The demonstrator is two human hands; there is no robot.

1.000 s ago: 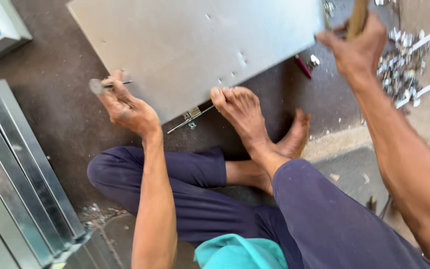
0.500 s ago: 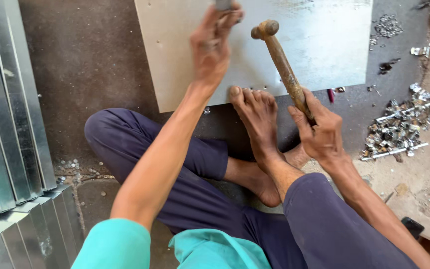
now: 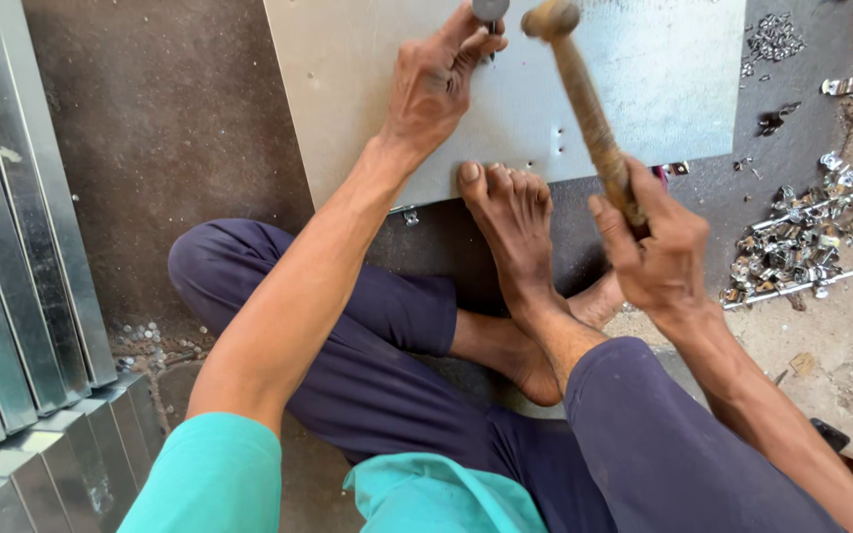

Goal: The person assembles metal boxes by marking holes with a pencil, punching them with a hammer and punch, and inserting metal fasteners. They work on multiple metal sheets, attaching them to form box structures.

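The left hand [image 3: 438,84] pinches a punch [image 3: 490,14] upright on the metal sheet [image 3: 644,89]. Just right of it, the right hand [image 3: 656,247] grips a hammer [image 3: 584,99], its head beside the punch. A foot [image 3: 510,212] between the hands pins the sheet's edge.

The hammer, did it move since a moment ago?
Yes. The hammer in the right hand has swung left across the metal sheet; its head is now beside the punch in the left hand.
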